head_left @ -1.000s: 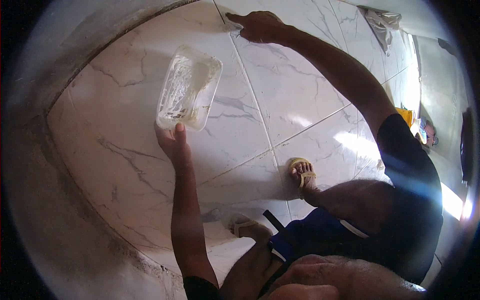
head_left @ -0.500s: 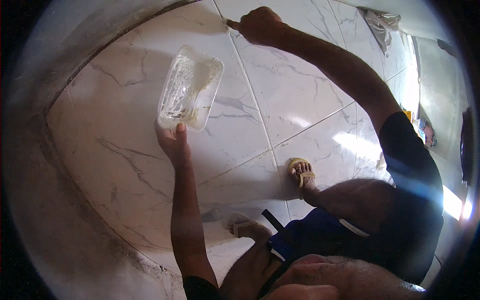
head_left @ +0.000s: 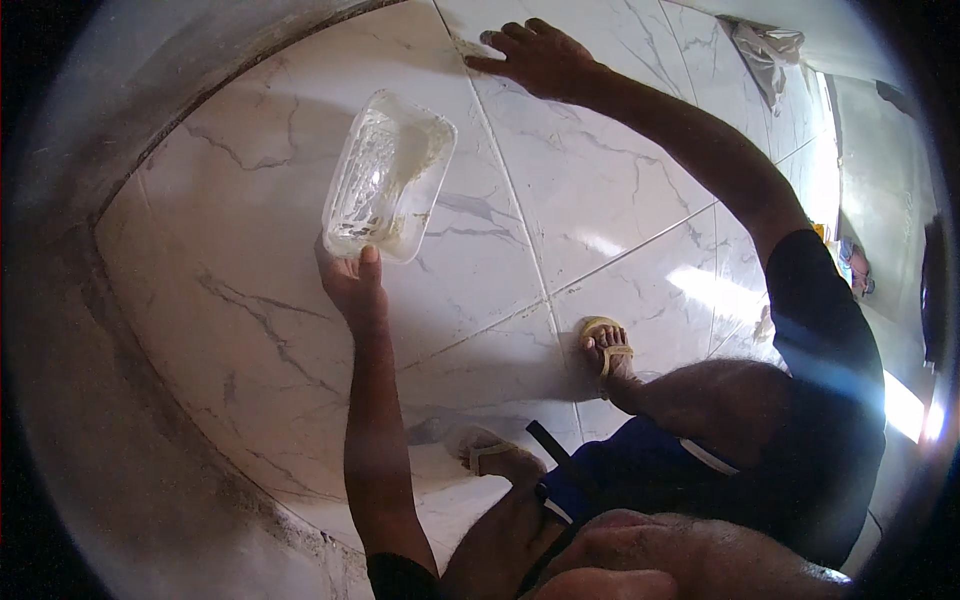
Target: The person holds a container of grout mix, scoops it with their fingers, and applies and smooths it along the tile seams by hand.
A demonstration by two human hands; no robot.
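Observation:
My left hand [head_left: 354,288] grips the near end of a shallow, translucent white plastic tub [head_left: 388,180], with the thumb over its rim. Pale, wet paste smears the tub's bottom and one side. The tub is tilted above the tiled floor, its inside facing up. At the far side, my right hand [head_left: 540,62] has its fingers spread and holds nothing. Its fingertips are close to the joint [head_left: 492,140] between two marble-patterned tiles; whether they touch the floor I cannot tell. Some pale smears lie beside that joint.
A rough grey wall [head_left: 90,330] curves along the left, meeting the white tiles [head_left: 250,340]. My sandalled feet [head_left: 608,350] stand on the floor. A crumpled grey plastic bag [head_left: 768,55] lies at the far right, and sunlight glares on the tiles at right.
My right hand has gone from closed fingers at the joint to spread fingers, drawing slightly to the right. The left hand and the tub have shifted a little to the right.

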